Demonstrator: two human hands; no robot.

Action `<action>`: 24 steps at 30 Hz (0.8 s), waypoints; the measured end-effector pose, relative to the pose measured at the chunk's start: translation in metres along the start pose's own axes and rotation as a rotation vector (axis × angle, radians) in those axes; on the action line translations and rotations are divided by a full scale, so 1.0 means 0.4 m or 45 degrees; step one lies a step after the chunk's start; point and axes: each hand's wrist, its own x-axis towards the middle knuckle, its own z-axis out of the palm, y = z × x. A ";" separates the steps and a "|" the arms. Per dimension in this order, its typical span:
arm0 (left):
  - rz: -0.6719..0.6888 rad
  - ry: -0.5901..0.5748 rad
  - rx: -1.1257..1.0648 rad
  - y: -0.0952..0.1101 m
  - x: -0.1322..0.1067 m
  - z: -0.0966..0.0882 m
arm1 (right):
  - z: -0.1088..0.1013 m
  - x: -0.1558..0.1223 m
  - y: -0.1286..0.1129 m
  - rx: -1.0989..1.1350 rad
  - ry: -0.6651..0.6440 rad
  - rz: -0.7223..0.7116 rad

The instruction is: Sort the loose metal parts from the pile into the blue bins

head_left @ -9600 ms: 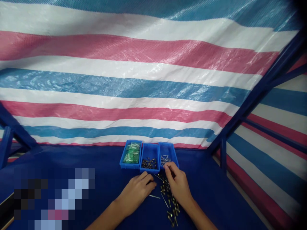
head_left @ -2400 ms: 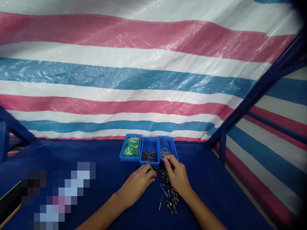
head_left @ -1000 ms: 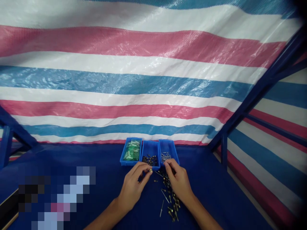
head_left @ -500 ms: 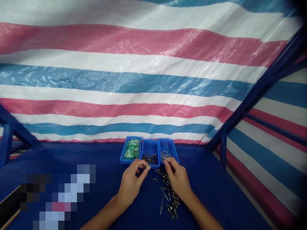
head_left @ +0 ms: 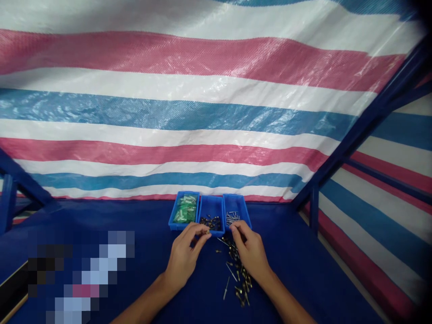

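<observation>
My left hand is closed, thumb and forefinger pinching a small brass-coloured piece; only a bit of it shows. It is just in front of the middle blue bin, which contains small dark and brassy parts. My right hand is closed at the fingertips near the front of the right blue bin, where thin silver pins lie. Whatever its fingers hold is hidden. Beneath and beside this hand, loose brass-headed fasteners are scattered on the blue tabletop.
The left blue bin holds green and clear packets. A single silver pin lies apart, nearer me. Blue frame bars slope along the right side. Striped sheeting hangs behind the table. Part of the left side is pixelated.
The left fingertips have turned or closed slightly, so less of the brass-coloured piece shows. My right hand has hardly moved.
</observation>
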 end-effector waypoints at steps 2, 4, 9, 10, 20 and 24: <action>-0.017 -0.008 -0.007 0.000 -0.001 -0.001 | 0.000 0.000 0.001 -0.006 -0.002 0.002; -0.033 -0.017 0.001 0.003 0.000 -0.003 | 0.001 0.000 0.002 -0.013 -0.003 0.004; -0.017 -0.011 0.033 0.010 0.003 -0.006 | 0.000 0.001 -0.001 0.000 -0.001 -0.006; -0.004 -0.005 0.036 0.010 0.004 -0.006 | -0.001 0.001 -0.002 0.004 -0.002 -0.008; 0.044 0.018 0.047 -0.001 0.004 -0.005 | -0.001 -0.001 0.000 -0.023 0.002 -0.004; 0.058 0.015 0.071 -0.002 0.003 -0.006 | -0.001 0.000 0.000 -0.038 -0.001 -0.007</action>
